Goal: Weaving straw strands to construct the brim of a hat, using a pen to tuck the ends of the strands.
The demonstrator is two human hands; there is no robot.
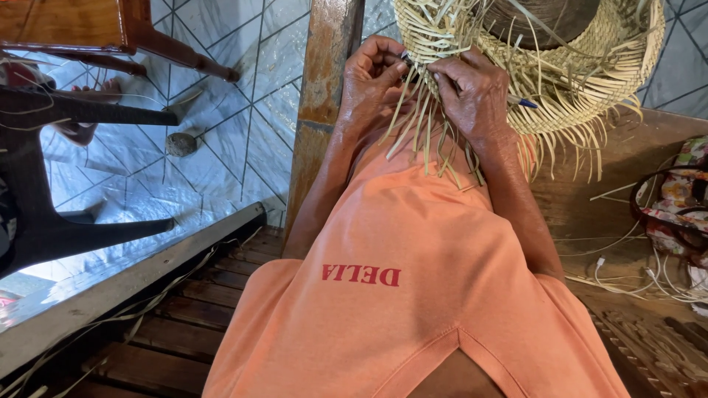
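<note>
Seen from above, a person in an orange shirt weaves a half-made straw hat, held upside-down against the chest so its unfinished edge faces the fingers. Loose pale strands hang from that edge between the wrists. The left hand is nearly closed, fingertips pinching strands at the rim. The right hand curls tightly over the brim, pressing the weave, with a thin blue-tipped tool poking out beside it. A wooden post rises just left of the arms; a patterned bag lies on the wooden bench at the right edge.
</note>
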